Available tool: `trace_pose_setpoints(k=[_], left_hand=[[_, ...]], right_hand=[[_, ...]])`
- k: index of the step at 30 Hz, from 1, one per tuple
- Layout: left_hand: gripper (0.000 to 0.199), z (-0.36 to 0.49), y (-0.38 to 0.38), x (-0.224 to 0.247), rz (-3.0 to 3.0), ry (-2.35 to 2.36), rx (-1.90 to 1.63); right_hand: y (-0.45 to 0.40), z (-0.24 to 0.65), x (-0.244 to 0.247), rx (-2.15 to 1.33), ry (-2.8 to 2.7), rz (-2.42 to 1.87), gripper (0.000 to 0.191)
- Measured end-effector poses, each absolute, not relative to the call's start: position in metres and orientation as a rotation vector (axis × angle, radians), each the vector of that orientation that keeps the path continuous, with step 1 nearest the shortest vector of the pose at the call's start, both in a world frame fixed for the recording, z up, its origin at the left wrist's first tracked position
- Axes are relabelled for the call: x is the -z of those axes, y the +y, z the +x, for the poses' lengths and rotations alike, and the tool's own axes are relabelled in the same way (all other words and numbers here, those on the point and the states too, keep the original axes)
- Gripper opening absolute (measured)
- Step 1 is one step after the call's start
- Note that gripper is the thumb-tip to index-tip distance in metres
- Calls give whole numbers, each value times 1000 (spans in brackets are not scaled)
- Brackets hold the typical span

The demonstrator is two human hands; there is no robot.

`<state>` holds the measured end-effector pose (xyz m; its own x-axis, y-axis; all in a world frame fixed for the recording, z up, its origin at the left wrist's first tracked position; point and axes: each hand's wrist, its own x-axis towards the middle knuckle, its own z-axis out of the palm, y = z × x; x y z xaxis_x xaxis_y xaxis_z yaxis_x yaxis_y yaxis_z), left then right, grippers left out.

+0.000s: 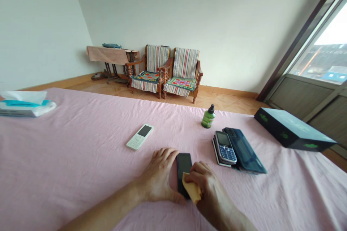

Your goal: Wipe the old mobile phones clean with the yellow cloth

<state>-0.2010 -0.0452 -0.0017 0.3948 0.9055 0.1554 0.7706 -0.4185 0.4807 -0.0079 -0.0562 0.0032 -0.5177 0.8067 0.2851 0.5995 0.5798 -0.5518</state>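
Note:
A dark mobile phone [184, 162] lies on the pink cloth in front of me. My left hand [161, 175] rests along its left side, fingers spread, thumb at its near end and fingertips by its far corner. In my right hand [204, 182] is a folded yellow cloth [192, 188], pinched and pressed on the lower part of the phone, which it partly hides. Ahead and to the left lies a white keypad phone [140, 137].
A blue keypad phone [226, 148] sits stacked at the right beside a larger dark blue smartphone [245, 151]. Behind them stands a green bottle [208, 117] with a black cap. A black box [292, 130] is far right, a tissue pack [27, 107] far left. Two wooden chairs [181, 68] are beyond the table.

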Motion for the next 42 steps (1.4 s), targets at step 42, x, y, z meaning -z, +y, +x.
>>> trace_pose_setpoints(k=[42], left_hand=[[109, -202, -44, -6, 2325, 1457, -481]], right_hand=[[-70, 10, 1, -524, -2311, -1118, 37]])
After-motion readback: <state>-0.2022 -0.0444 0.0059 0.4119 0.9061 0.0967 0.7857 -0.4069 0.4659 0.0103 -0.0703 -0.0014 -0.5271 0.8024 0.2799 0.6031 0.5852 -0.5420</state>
